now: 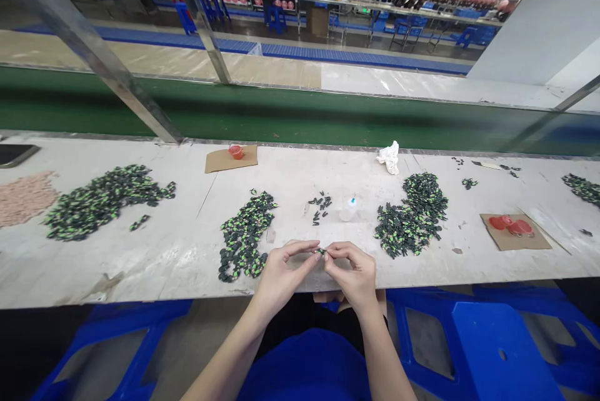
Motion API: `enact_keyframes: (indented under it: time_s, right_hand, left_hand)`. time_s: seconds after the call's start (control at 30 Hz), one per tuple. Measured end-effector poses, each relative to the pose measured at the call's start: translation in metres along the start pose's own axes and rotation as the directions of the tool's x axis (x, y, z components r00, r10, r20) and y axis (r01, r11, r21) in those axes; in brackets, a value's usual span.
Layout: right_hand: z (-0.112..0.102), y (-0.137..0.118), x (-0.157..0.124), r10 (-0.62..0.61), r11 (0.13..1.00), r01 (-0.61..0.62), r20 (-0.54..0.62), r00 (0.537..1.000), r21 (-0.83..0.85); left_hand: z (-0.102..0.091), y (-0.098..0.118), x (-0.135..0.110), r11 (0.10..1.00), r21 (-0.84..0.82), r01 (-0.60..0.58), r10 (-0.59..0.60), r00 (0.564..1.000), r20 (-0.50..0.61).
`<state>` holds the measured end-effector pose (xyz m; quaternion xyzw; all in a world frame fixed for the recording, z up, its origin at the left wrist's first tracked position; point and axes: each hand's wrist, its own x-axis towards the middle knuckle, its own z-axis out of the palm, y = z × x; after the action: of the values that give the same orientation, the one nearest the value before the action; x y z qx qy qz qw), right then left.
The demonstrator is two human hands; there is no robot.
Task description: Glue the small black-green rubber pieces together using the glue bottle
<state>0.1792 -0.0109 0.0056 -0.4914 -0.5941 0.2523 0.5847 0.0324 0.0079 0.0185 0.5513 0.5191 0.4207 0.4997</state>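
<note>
Between the fingertips of my left hand (pixel 284 271) and my right hand (pixel 355 268) is a small dark part (pixel 321 251) with a bit of green. Both hands pinch it just above the table's front edge; its exact shape is too small to make out. Left of my hands lies a pile of small black-and-green parts (pixel 246 235), close to my left wrist. A similar pile (pixel 415 217) lies to the right. Several loose black pieces (pixel 321 206) are scattered beyond my fingers, beside a small white bottle (pixel 349 209) with a blue tip.
Farther left are another black-and-green pile (pixel 107 201) and a pink pile (pixel 25 198). Red cups stand on cardboard pieces (pixel 215 162) (pixel 537 242). Crumpled white tissue (pixel 389 157) lies near the green conveyor belt (pixel 281 117). A metal post (pixel 107 70) rises at left; blue stools (pixel 501 345) stand below right.
</note>
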Motion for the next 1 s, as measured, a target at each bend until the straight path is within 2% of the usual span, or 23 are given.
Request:
enact_keyframes:
  time_s: [0.2,0.5,0.67,0.8,0.93,1.0]
  right_hand:
    - [-0.001,-0.002,0.001,-0.093,0.992,0.096,0.035,0.995,-0.077]
    - [-0.004,0.002,-0.001,0.080,0.990,-0.070,0.082,0.993,-0.120]
    - [-0.004,0.006,-0.001,0.088,0.987,-0.074,0.100,0.991,-0.142]
    - [-0.007,0.007,0.000,0.071,0.988,-0.050,0.141,0.987,-0.144]
    - [-0.023,0.010,0.002,0.065,0.989,-0.032,0.224,0.972,-0.146]
    - [-0.038,0.014,0.005,0.087,0.979,-0.053,0.170,0.982,-0.196]
  left_hand:
    - [0.000,-0.002,0.002,0.997,-0.061,0.054,-0.055,0.998,-0.006]
    - [0.001,-0.009,0.004,0.997,-0.076,-0.006,0.010,0.999,0.049]
    - [0.002,-0.010,0.004,0.998,-0.064,0.005,-0.001,0.998,0.063]
    - [0.010,-0.013,0.001,0.999,-0.004,-0.044,0.044,0.997,0.063]
    - [0.018,-0.017,0.001,0.989,0.078,-0.129,0.121,0.988,0.097]
    - [0.014,-0.020,0.005,0.963,0.183,-0.200,0.183,0.978,0.105]
